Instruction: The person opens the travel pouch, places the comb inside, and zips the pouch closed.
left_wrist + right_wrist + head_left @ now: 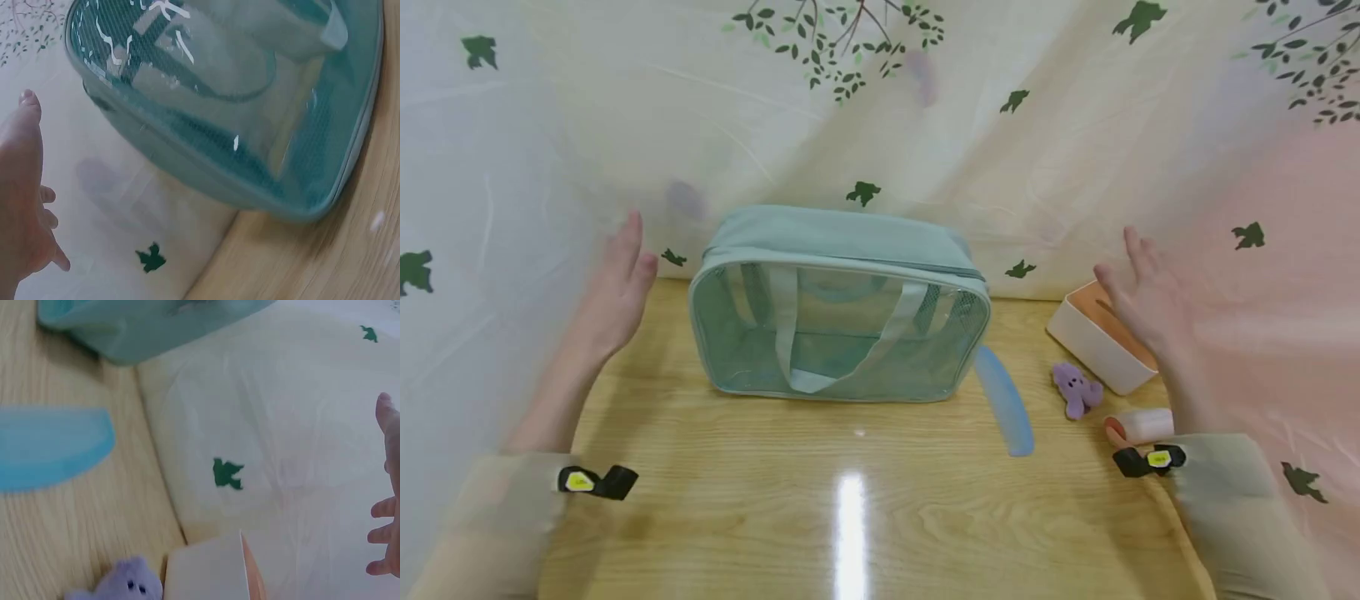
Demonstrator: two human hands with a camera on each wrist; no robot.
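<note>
A mint-green toiletry bag (842, 312) with clear sides and a strap handle stands upright on the wooden table. To its left my left hand (617, 292) is raised, fingers extended, apart from the bag and holding nothing. My right hand (1146, 292) hovers with spread fingers over a white box (1097, 346) with an orange-brown top; whether it touches the box I cannot tell, though no grip shows. Against the bag's lower right corner lies a blue curved, flat piece (1006, 404). The left wrist view shows the bag (206, 125) close beside the left hand (25, 194).
Right of the blue piece sit a small purple plush toy (1077, 390) and a white cylinder (1141, 426) with a reddish end, near the right wrist. A patterned cloth (925, 150) hangs behind the table (737, 500).
</note>
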